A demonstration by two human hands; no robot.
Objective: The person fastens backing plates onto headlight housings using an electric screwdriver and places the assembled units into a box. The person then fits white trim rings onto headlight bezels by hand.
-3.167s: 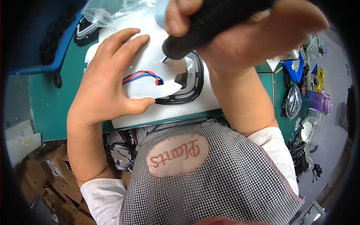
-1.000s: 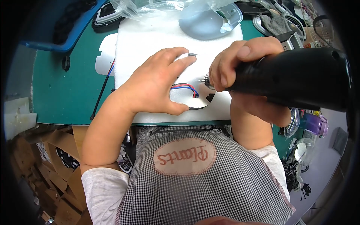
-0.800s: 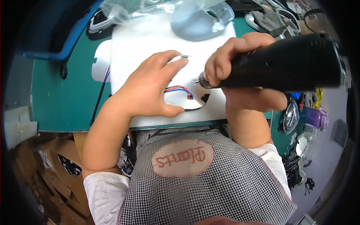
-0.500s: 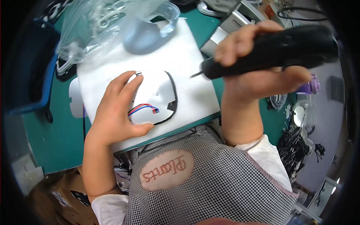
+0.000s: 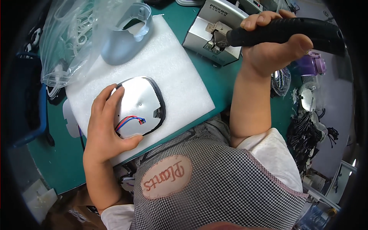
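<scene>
Our left hand [image 5: 100, 132] pinches a rounded, black-rimmed silver plate [image 5: 138, 97], likely stiff, safest rim-held. Our right hand [image 5: 265, 56] clasps a black screwdriver [image 5: 283, 31].

On the white foam pad [image 5: 184, 84]: silver plate [image 5: 136, 92], red and blue wires [image 5: 128, 120], pale-blue shell [image 5: 120, 50]. Beneath it: green worktop [image 5: 220, 82]. To its right: black screwdriver [image 5: 283, 32]. On its near side: black-and-white checked apron [image 5: 230, 180].

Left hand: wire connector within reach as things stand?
Likely yes: the connector shows uncovered over the silver plate, near the thumb of the left hand, with nothing visible between them.
</scene>
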